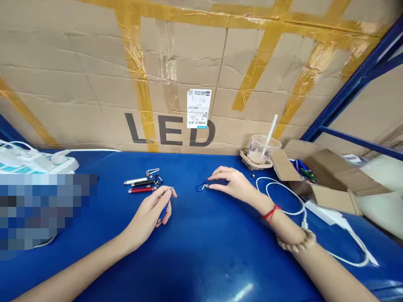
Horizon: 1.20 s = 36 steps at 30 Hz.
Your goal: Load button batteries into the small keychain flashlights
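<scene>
My left hand (pixel 157 209) is closed around a small blue cylinder (pixel 163 212), with a metal ring (pixel 170 188) showing at its thumb and fingertip. To the right, my right hand (pixel 233 183) has its thumb and index finger at the metal end of a blue carabiner clip (pixel 199 186), which is at the blue table surface. Beyond my left hand lie a silver cylinder (pixel 135 181), a black one (pixel 144 183) and a red one (pixel 140 190). A silver clip (pixel 153 171) lies just behind them.
An open cardboard box (pixel 335 200) with colourful items stands at the right. Near it are a white cable (pixel 288 212) and a plastic cup (pixel 262 149) with a straw. A large carton (pixel 94 84) stands behind the table (pixel 195 251). White power strips (pixel 34 161) lie at the left.
</scene>
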### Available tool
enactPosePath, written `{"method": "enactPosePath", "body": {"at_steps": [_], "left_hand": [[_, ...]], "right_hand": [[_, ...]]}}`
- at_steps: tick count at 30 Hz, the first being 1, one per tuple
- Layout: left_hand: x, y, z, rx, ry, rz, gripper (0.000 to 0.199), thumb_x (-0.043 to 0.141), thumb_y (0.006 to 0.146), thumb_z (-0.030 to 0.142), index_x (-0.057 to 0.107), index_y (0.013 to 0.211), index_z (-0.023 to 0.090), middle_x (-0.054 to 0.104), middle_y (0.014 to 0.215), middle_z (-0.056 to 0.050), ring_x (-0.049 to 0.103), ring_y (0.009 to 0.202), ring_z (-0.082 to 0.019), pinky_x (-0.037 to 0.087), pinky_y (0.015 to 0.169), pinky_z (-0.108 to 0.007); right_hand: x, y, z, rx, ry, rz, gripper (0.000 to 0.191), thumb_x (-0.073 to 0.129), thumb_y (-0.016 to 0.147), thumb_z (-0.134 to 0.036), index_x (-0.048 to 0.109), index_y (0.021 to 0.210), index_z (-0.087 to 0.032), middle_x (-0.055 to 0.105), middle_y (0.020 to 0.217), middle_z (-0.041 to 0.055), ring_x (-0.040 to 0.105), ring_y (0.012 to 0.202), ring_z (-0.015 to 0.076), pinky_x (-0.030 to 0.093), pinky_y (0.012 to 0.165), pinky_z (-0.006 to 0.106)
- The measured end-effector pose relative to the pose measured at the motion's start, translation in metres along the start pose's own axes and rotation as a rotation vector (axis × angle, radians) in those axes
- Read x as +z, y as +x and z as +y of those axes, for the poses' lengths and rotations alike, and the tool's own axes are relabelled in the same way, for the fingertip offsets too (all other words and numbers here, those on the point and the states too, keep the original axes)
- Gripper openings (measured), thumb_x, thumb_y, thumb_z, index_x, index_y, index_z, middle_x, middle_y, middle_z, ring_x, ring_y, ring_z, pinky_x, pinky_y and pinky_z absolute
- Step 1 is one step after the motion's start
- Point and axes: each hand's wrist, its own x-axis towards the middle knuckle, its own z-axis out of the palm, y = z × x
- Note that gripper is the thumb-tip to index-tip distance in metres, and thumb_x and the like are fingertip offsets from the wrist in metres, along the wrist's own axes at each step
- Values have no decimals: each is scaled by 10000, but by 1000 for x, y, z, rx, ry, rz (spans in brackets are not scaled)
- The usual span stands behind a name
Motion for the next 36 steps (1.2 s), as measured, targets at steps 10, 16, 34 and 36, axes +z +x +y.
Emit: {"method": "enactPosePath", "body": {"at_steps": [10,16,34,36], "left_hand": [[-2,-1,-8,60,43,-30,363,364,872,527,460,970,191,468,485,59,400,465,-104,326,465,-201],[-5,-2,-7,276,116,26,256,351,915,388,514,939,192,620,839,-22,556,800,-144,413,774,-273],[-3,4,-23,492,757,38,151,513,882,267,653,938,267,606,875,29,564,807,-131,341,742,-277],[-2,2,-21,539,735,39,161,479,898,255,633,947,253,619,880,28,570,807,-130,349,728,-271]], "right_hand": [[-3,-1,-1,143,-377,-140,141,560,841,-175,701,831,-177,678,840,47,594,805,188,364,667,288],[-6,-3,2,305,-473,-34,174,533,822,-141,697,766,-120,661,835,103,591,786,233,345,631,321],[23,-8,-69,-107,195,-18,264,569,840,-378,681,959,-170,666,860,31,618,773,137,459,675,239],[26,-8,-75,24,378,3,224,608,816,-353,700,909,-172,662,800,26,610,693,116,472,625,215]]}}
